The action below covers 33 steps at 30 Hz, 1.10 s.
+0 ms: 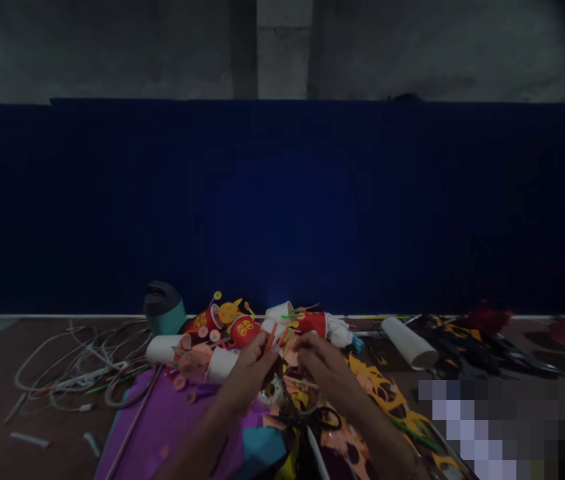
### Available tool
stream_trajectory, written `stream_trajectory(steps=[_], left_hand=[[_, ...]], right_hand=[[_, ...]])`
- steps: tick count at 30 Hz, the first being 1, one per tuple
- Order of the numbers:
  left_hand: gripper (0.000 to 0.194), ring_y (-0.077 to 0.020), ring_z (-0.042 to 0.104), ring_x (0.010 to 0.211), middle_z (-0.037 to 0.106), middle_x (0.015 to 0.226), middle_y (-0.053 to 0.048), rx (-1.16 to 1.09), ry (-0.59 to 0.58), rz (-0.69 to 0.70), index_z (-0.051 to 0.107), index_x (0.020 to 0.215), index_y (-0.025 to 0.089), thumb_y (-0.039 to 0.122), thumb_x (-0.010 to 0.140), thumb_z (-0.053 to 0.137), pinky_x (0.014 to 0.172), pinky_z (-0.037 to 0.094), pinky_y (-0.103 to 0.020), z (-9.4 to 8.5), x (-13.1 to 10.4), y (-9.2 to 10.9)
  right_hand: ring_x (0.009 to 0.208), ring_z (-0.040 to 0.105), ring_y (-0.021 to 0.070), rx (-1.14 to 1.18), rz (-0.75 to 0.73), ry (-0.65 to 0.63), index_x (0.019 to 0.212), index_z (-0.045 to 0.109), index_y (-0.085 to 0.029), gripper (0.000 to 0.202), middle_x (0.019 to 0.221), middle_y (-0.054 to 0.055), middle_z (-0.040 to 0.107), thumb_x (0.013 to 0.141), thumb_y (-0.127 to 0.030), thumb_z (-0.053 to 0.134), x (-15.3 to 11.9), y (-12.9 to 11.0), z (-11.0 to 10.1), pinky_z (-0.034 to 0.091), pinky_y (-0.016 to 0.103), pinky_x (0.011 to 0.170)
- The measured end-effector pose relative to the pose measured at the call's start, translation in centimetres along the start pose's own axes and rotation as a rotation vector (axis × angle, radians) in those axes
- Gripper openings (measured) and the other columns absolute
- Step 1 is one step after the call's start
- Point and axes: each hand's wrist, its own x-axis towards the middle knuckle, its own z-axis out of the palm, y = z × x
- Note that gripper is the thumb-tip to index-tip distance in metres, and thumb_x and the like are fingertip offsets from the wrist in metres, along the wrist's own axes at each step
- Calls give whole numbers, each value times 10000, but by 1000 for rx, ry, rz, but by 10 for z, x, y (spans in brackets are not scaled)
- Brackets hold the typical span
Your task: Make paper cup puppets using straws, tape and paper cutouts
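Observation:
Both of my hands are raised over a crowded worktable. My left hand point(257, 357) pinches a narrow orange strip point(271, 335) between thumb and fingers, in front of a white paper cup. My right hand point(321, 357) has its fingers curled close by, beside a light-orange paper piece point(291, 351); what lies inside its fingertips is hidden. A roll of tape point(271, 392) lies beneath the hands, with black-handled scissors point(330, 419) near the right forearm. Red paper cups point(244, 331) with gold print stand or lie just beyond.
White cups point(221, 365) and a teal-and-grey device point(164, 310) are on the left, near tangled white cable point(67, 373). Purple sheets point(162, 420) lie in front. Cut yellow-orange paper point(387, 393) and a white tube point(410, 343) are on the right. A blue partition point(282, 207) stands behind.

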Motion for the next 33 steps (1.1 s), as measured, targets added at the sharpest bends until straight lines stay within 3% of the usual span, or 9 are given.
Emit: stream_trajectory(steps=[2, 4, 8, 13, 16, 24, 29, 33], left_hand=[[278, -36, 304, 412, 450, 563, 81, 23, -69, 13, 497, 857, 193, 453, 787, 563, 403, 211, -160, 3, -2, -2], [278, -40, 279, 420, 440, 563, 76, 67, -119, 26, 498, 826, 188, 459, 796, 553, 403, 197, -167, 6, -3, -3], [274, -56, 294, 463, 455, 588, 58, 131, -114, 55, 518, 789, 181, 452, 802, 552, 415, 194, -175, 12, -5, -5], [269, -65, 294, 490, 431, 590, 58, 155, -101, 91, 522, 761, 178, 440, 819, 531, 431, 210, -180, 14, -4, -9], [303, -59, 251, 455, 399, 550, 68, 149, -100, 47, 485, 712, 182, 460, 833, 496, 411, 174, -187, 14, -2, -14], [337, -44, 187, 402, 291, 487, 105, -1, -203, -66, 421, 688, 200, 499, 806, 521, 379, 117, -191, 15, -4, -9], [312, -29, 210, 369, 342, 484, 108, -55, -111, -103, 474, 762, 198, 495, 774, 568, 367, 117, -178, 10, 2, -11], [310, -21, 260, 361, 389, 503, 98, -108, -98, -84, 505, 777, 190, 488, 760, 587, 363, 137, -165, 7, 3, -14]], right_hand=[[630, 537, 121, 71, 21, 115, 950, 559, -186, 210, 762, 5, 563, 803, -324, 502, 4, 0, 0, 420, 206, 528], [614, 533, 121, 94, 41, 127, 951, 563, -186, 265, 789, 9, 558, 763, -373, 569, 6, -1, 0, 433, 218, 524], [566, 515, 106, 108, 16, 115, 765, 580, -166, 192, 776, 14, 574, 725, -352, 604, 7, 1, 0, 435, 226, 523], [547, 534, 118, 85, 89, 84, 789, 589, -166, 180, 704, 6, 602, 708, -324, 613, 7, 2, 0, 424, 228, 512], [573, 533, 117, 100, 64, 104, 708, 584, -168, 162, 706, 7, 609, 701, -327, 616, 7, -2, -2, 439, 236, 549], [564, 515, 109, 195, 115, 101, 753, 581, -159, 225, 651, -8, 576, 703, -372, 634, 8, -5, -4, 461, 237, 546], [670, 571, 131, 216, 86, 123, 1011, 590, -180, 340, 805, 16, 602, 741, -386, 614, 7, -6, -5, 485, 239, 569], [651, 562, 132, 178, 111, 126, 889, 675, -168, 302, 766, 17, 609, 712, -410, 639, 6, -9, -8, 493, 250, 572]])
